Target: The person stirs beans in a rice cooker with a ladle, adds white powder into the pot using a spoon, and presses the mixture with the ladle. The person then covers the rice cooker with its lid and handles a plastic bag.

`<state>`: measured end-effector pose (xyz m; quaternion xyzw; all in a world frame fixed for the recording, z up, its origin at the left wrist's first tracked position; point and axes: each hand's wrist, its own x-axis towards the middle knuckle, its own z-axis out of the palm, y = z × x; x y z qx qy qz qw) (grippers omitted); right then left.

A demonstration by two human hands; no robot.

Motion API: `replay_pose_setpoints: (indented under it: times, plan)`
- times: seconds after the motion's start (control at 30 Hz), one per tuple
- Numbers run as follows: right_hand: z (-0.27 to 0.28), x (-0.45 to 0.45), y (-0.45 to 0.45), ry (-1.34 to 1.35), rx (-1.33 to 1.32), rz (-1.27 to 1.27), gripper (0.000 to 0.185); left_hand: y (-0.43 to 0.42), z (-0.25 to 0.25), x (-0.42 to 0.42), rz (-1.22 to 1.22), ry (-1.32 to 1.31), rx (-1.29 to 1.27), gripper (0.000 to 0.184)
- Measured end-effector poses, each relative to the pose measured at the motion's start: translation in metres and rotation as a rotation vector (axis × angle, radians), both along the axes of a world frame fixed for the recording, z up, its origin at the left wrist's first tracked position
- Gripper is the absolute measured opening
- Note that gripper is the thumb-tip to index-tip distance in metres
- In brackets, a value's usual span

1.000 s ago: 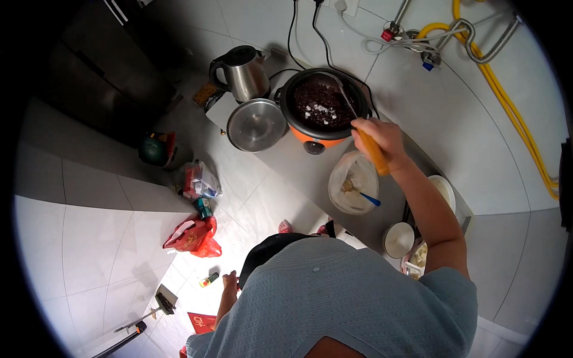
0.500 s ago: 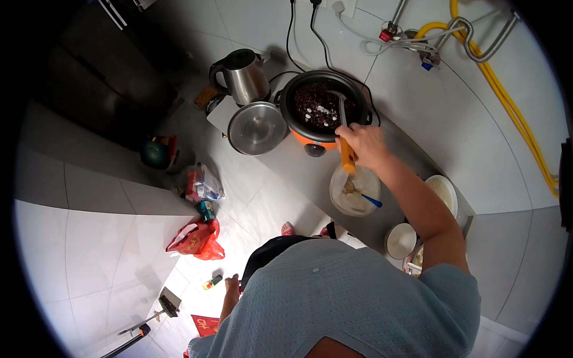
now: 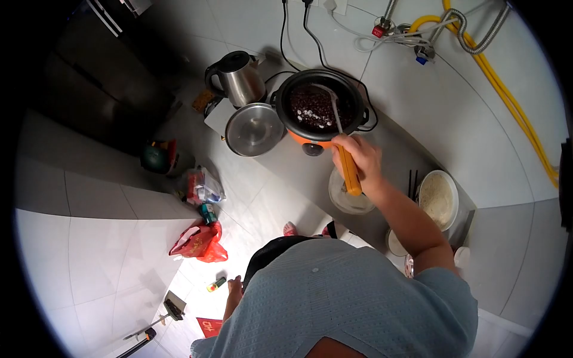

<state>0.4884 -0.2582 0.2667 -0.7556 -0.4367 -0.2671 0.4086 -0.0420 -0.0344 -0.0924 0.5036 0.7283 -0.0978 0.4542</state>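
Observation:
My right hand [image 3: 360,160] is closed around the orange handle of a metal spatula [image 3: 335,107]. Its curved head reaches into the black inner pot of an orange electric cooker [image 3: 313,143], among dark red beans [image 3: 307,102] with white pieces [image 3: 315,119] on one side. Below the hand stands a pale bowl [image 3: 349,203], partly covered by the hand and handle. Down beside my body is my left hand [image 3: 234,287], small in view and close to dark clothing; its fingers are too hidden to make out.
Left of the cooker are a steel kettle [image 3: 240,80] and a shallow metal pan [image 3: 255,131]. A white bowl of pale grains [image 3: 439,200] and chopsticks [image 3: 413,184] lie to the right. Cords run behind the cooker. Red bags [image 3: 200,240] and a dustpan [image 3: 174,307] are on the floor.
My right hand has drawn slightly down toward me, and the spatula's handle now covers more of the pale bowl. White pieces in the beans have shifted left. My left hand stays low.

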Motion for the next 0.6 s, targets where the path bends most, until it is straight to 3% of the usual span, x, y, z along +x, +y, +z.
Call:
replay_pose_setpoints:
  times: [0.23,0.3,0.6]
  plan:
    - [0.015,0.024,-0.009,-0.143,-0.056,-0.005,0.024,0.0,0.029,0.016,-0.006,0.081,-0.066,0.042]
    - [0.021,0.029,-0.013,-0.058,0.08,0.073,0.024,-0.003,0.034,0.015,-0.036,0.085,-0.064,0.043]
    - [0.05,0.024,-0.044,0.083,-0.017,0.143,0.025,-0.003,-0.018,-0.027,-0.29,0.129,0.052,0.047]
